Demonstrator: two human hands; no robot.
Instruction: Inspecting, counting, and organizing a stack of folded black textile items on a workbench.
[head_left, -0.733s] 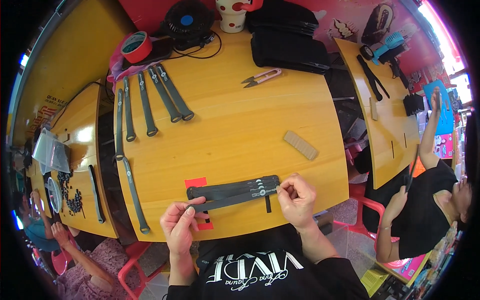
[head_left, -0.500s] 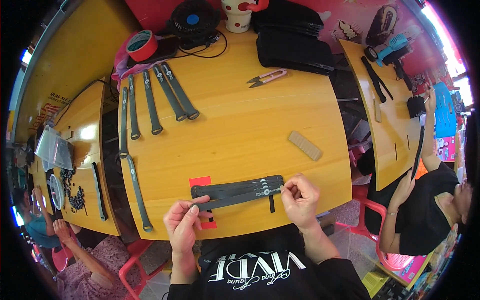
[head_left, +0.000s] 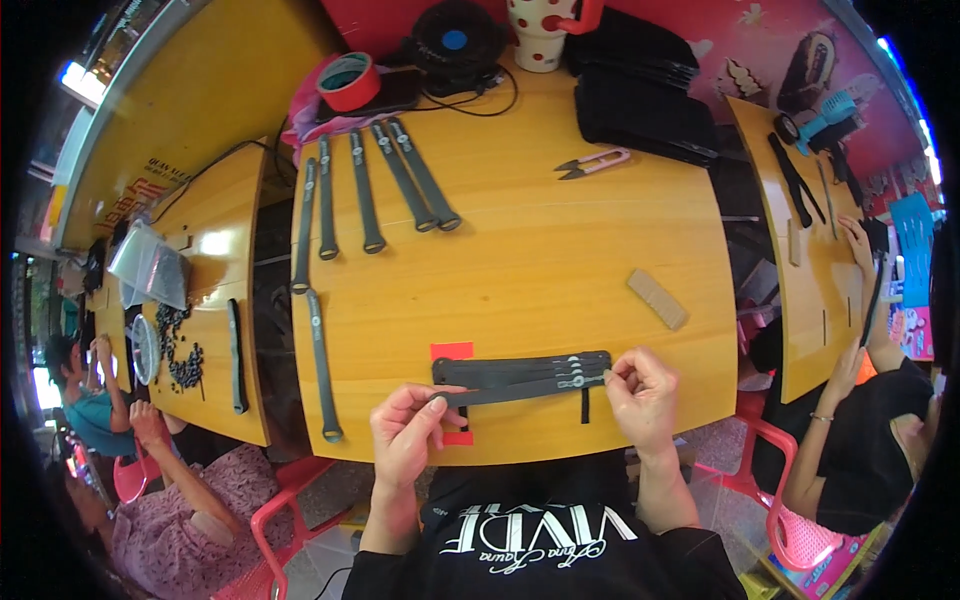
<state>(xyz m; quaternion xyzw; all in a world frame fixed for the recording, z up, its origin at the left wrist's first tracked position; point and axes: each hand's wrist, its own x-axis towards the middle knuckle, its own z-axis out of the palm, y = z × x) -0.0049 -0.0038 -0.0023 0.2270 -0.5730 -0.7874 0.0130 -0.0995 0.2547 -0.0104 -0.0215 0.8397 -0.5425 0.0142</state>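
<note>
A dark grey fabric strap (head_left: 510, 391) with a pale printed mark is stretched between my two hands, close to the table's front edge. My left hand (head_left: 405, 430) pinches its left end between thumb and finger. At the other end, beside the printed mark, the fingertips of my right hand (head_left: 642, 395) are closed on it. Just beyond lies an overlapping stack of similar straps (head_left: 500, 372), their right ends fanned out. A narrow black strip (head_left: 585, 407) sticks out from under the stack. Red tape (head_left: 451, 350) shows on the tabletop by the stack's left end.
Several straps (head_left: 367, 200) lie spread at the left of the table (head_left: 520, 270). Thread snips (head_left: 594, 164), a ribbed tan block (head_left: 657, 298) and black folded goods (head_left: 645, 110) are further right. A tape roll (head_left: 348, 84), fan (head_left: 455, 45) and tumbler (head_left: 540, 35) stand behind. People work at both side tables.
The whole scene has shifted rightward in the picture as my head turned. Both hands still hold the strap stretched over the stack, with little change in their grip.
</note>
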